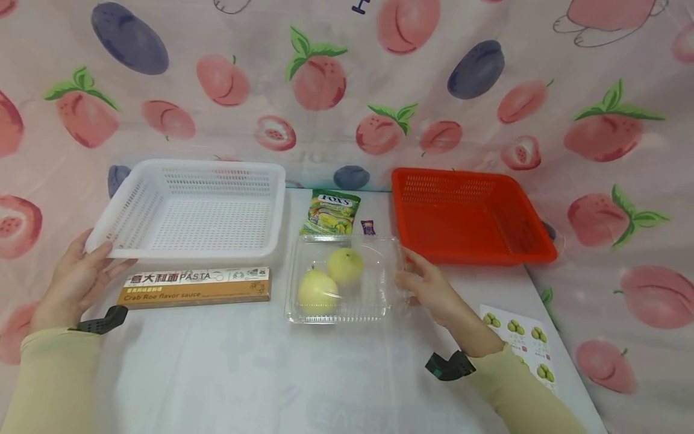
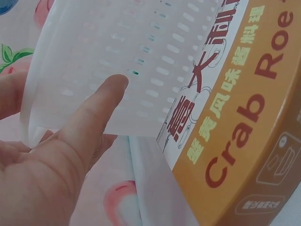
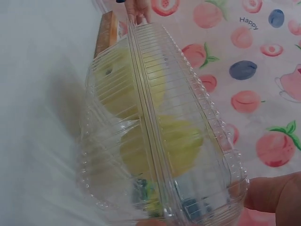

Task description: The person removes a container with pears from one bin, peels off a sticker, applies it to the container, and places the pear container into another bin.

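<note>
My left hand [image 1: 73, 283] grips the white plastic basket [image 1: 273, 211] at its near left corner. In the left wrist view one finger lies along the slotted outer wall and the rim passes between thumb and fingers. My right hand [image 1: 428, 283] holds a clear plastic clamshell box [image 1: 374, 295] by its right end. Through the lid show two pale yellow-green round fruits, the front fruit [image 1: 317, 293] and the rear fruit [image 1: 344, 266]. Just in front of the basket lies a pasta box [image 1: 195, 288], close to the left fingers in the left wrist view.
A red plastic basket [image 1: 450, 256] stands at the back right. Behind the clamshell lie a green Fox's candy bag [image 1: 332, 212] and a small purple wrapped candy [image 1: 368, 227]. A printed sheet [image 1: 517, 334] lies by the right forearm. Fruit-patterned cloth [image 1: 320, 138] hangs behind the table.
</note>
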A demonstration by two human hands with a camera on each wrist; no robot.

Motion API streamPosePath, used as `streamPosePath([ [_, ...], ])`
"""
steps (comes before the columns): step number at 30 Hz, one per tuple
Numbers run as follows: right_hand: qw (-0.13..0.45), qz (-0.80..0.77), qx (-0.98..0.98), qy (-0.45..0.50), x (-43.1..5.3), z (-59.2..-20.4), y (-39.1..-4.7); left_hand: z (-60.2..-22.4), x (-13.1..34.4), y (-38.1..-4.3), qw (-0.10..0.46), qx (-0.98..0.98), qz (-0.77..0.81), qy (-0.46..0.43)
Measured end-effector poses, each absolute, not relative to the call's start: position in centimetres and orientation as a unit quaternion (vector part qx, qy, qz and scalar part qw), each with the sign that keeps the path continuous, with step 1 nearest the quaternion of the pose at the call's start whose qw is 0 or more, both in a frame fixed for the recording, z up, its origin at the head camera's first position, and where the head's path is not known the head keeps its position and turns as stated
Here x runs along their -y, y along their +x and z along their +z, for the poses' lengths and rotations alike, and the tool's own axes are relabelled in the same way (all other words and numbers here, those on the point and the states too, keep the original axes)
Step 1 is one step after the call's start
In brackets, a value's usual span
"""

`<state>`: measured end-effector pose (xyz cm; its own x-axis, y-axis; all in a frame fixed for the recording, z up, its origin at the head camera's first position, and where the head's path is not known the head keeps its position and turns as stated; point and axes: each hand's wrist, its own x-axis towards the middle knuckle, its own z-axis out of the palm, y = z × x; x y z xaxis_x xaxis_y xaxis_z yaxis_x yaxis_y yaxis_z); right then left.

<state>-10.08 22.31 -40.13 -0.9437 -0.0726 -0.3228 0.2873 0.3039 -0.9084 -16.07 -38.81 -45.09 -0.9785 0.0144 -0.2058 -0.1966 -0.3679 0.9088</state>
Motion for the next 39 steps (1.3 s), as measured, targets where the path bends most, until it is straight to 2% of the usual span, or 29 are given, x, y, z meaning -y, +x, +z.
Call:
streamPosePath([
  [9,0.144,-0.591,-0.79,0.073,-22.5,-42.6,-9.0,-45.6,38.5,-16.4,0.069,-0.553,0.827,-0.079],
  [20,0.144,-0.614,-0.772,0.077,-22.4,-44.6,-8.5,-45.8,37.3,-16.2,0.074,-0.642,0.752,-0.132],
  [23,0.146,-0.606,-0.778,0.076,-22.4,-44.9,-8.7,-45.2,36.9,-15.8,0.052,-0.707,0.688,-0.156],
  [28,0.151,-0.592,-0.788,0.078,-22.2,-45.0,-9.7,-43.6,36.0,-14.3,-0.021,-0.833,0.507,-0.22],
  [35,0.164,-0.595,-0.784,0.071,-21.9,-44.7,-10.8,-40.7,33.8,-12.6,-0.079,-0.853,0.448,-0.256],
  [39,0.169,-0.592,-0.784,0.073,-21.9,-44.7,-11.0,-39.0,31.7,-12.1,-0.107,-0.859,0.446,-0.226],
])
